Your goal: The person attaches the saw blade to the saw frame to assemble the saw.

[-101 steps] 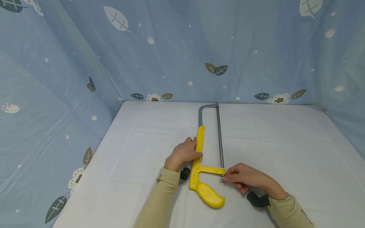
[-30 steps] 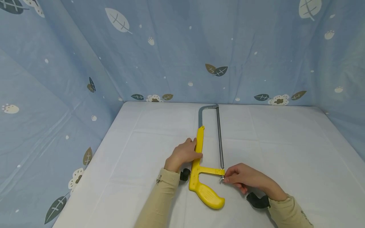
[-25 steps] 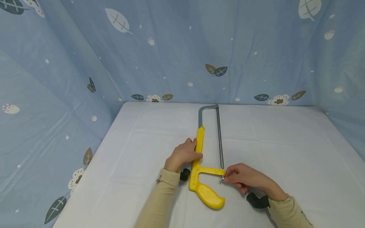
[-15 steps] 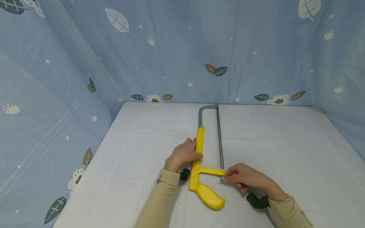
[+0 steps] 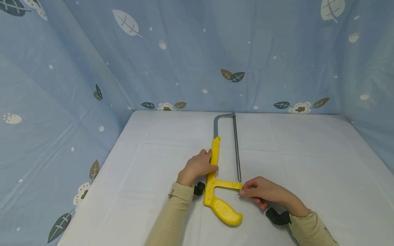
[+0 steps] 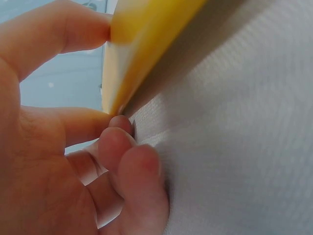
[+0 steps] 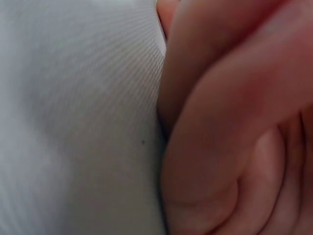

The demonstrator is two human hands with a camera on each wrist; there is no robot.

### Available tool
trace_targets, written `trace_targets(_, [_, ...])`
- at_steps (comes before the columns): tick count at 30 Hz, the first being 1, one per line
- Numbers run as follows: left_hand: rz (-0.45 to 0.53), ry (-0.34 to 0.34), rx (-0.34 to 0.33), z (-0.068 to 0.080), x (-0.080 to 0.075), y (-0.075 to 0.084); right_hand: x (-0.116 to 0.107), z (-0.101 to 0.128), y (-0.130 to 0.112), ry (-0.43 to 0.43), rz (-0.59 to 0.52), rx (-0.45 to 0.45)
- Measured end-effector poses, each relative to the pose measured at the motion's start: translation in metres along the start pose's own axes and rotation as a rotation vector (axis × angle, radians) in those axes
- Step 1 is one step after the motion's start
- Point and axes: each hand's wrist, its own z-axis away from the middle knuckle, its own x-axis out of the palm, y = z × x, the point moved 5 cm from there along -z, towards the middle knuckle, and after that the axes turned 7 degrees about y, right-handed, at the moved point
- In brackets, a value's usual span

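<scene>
A hacksaw (image 5: pixel 226 212) with a yellow handle and a grey front bow lies flat on the white cloth. Its blade (image 5: pixel 237 150) runs along the right side. My left hand (image 5: pixel 198 166) holds the yellow frame between thumb and fingers; the left wrist view shows thumb and index finger against the yellow frame (image 6: pixel 146 39), the other fingers curled on the cloth. At the blade's near end, my right hand (image 5: pixel 266 189) pinches a small metal wing nut (image 5: pixel 239 195), partly covered by the fingertips. The right wrist view shows only curled fingers (image 7: pixel 220 127); the nut is hidden there.
White cloth (image 5: pixel 307 164) covers the table around the saw. A blue patterned curtain (image 5: pixel 197 51) hangs behind and at both sides. Black wrist mounts (image 5: pixel 278 216) sit at both sleeves, the left one close beside the saw frame.
The wing nut shows a different angle from frame to frame, turning under my right fingertips. My left hand and the saw stay in place.
</scene>
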Motion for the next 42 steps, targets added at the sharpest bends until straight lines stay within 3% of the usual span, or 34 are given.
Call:
trace_targets(12, [0.004, 0.007, -0.001, 0.0002, 0.0002, 0.0002, -0.0009, 0.0002, 0.0017, -0.051, -0.034, -0.034])
trace_targets(30, [0.005, 0.009, 0.006, -0.0004, 0.0006, 0.0003, -0.0010, -0.0020, 0.0037, 0.021, -0.022, 0.004])
trace_targets(42, [0.004, 0.000, -0.001, -0.0002, 0.0001, -0.0001, -0.0010, -0.0011, 0.0009, 0.008, -0.041, -0.012])
